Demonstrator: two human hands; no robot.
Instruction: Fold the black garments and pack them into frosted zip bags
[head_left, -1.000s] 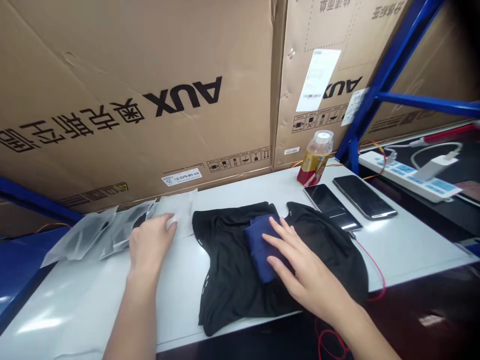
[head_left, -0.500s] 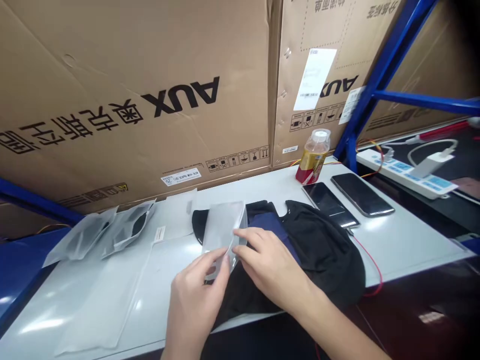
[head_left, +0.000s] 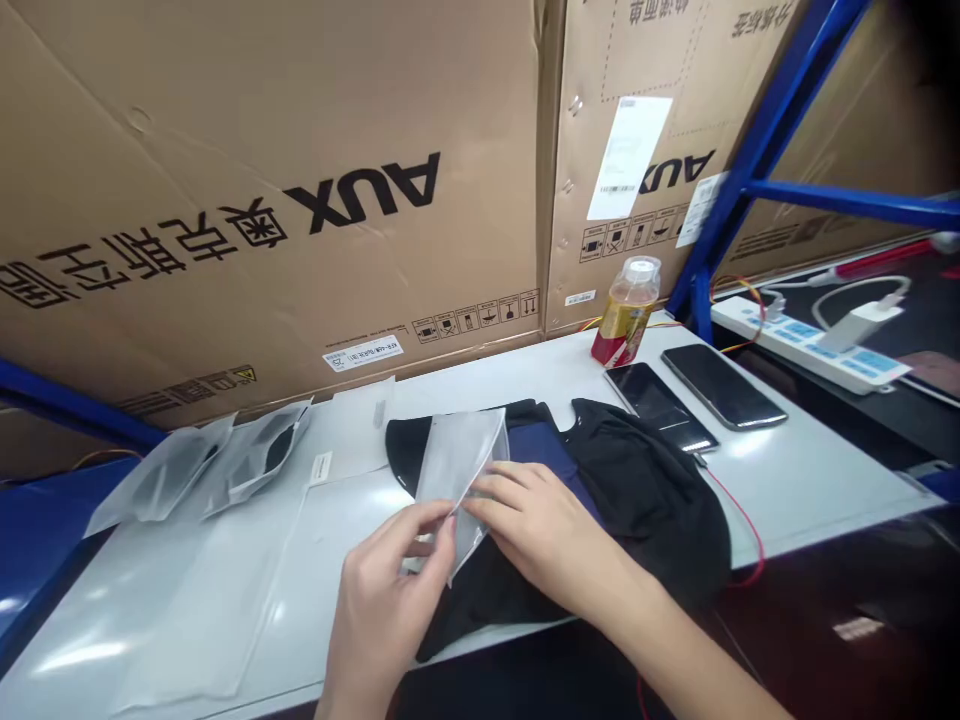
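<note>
A small frosted plastic bag is held up over dark cloth, its mouth spread apart on the side facing me. My left hand pinches the near edge of the bag between thumb and fingers. At the bag's opening is my right hand, its fingers bent against the bag's right side; the fingertips are partly hidden by the plastic. Beneath both hands lies a black fabric item, with a navy blue cloth piece on it.
Two filled frosted bags and flat plastic sleeves lie on the left of the white table. A drink bottle, two phones and a power strip are at the right. Large cartons stand behind.
The bag has turned slightly and its mouth has opened wider. My right hand's fingers have moved in at the opening, while my left hand keeps its pinch at nearly the same spot.
</note>
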